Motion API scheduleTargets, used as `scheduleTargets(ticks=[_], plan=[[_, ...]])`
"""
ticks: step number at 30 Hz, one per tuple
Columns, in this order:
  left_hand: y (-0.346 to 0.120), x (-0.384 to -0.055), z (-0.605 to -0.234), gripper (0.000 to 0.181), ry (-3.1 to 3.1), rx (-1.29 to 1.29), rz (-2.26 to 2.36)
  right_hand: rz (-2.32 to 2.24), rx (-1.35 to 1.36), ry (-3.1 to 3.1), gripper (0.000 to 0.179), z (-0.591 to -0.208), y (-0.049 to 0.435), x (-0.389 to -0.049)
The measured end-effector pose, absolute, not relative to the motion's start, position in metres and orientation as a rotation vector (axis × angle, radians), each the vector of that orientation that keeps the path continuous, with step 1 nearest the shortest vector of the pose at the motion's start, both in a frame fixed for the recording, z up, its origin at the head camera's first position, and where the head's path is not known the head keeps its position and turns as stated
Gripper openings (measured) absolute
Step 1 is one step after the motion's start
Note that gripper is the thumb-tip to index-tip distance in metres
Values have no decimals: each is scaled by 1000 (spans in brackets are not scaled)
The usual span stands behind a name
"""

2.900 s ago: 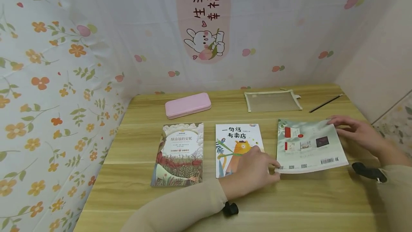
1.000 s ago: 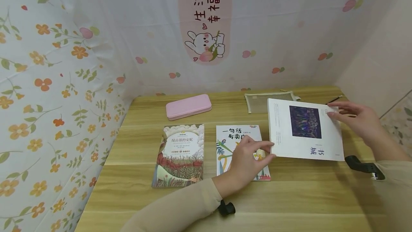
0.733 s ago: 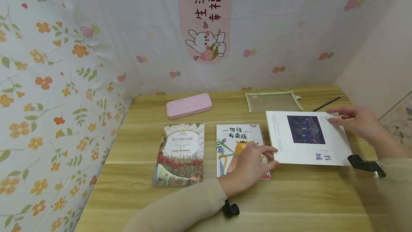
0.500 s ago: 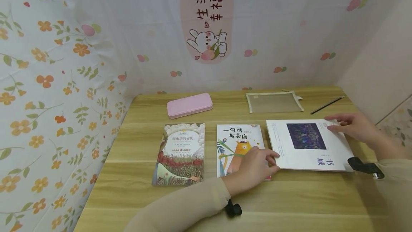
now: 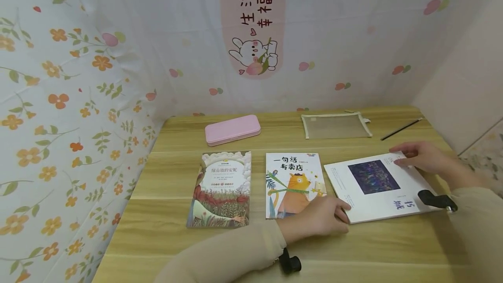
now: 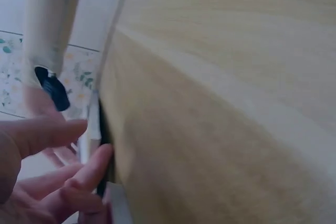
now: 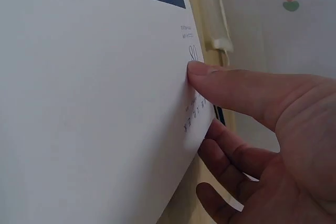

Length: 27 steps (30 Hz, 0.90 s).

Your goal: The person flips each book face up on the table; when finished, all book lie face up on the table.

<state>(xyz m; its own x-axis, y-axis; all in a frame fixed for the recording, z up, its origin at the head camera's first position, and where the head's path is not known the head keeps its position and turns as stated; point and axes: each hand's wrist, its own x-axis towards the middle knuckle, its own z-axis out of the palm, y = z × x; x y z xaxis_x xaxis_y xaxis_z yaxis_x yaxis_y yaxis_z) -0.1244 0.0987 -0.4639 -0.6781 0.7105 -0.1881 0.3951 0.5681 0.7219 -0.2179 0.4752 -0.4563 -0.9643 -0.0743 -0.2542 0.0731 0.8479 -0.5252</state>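
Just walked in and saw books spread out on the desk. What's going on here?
A person holds the white book at the right end of a row of three on the desk. The left hand grips its near left corner; the right hand pinches its far right corner, thumb on top. The cat book and the flower book lie flat beside it. A pink case, mesh pouch and pencil lie behind.

Pink case (image 5: pixel 232 129), mesh pouch (image 5: pixel 335 125), what looks like a pencil (image 5: pixel 401 129), two picture books (image 5: pixel 220 189) on the desk (image 5: pixel 173 213)
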Motion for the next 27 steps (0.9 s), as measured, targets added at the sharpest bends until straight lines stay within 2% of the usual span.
scheduleTargets(ticks=[4,12,20,27], plan=[[100,-125,-458,51,2318,921,812,-787,-8,2765,64,-457,468,-218],[94,-127,-455,34,2554,1034,642,-737,-131,2818,59,-458,459,-208],[80,-162,-454,33,2687,1043,634,-571,51,2868,68,-458,468,-178],[83,-185,-453,33,2799,922,519,-493,106,3004,59,-463,464,-159]])
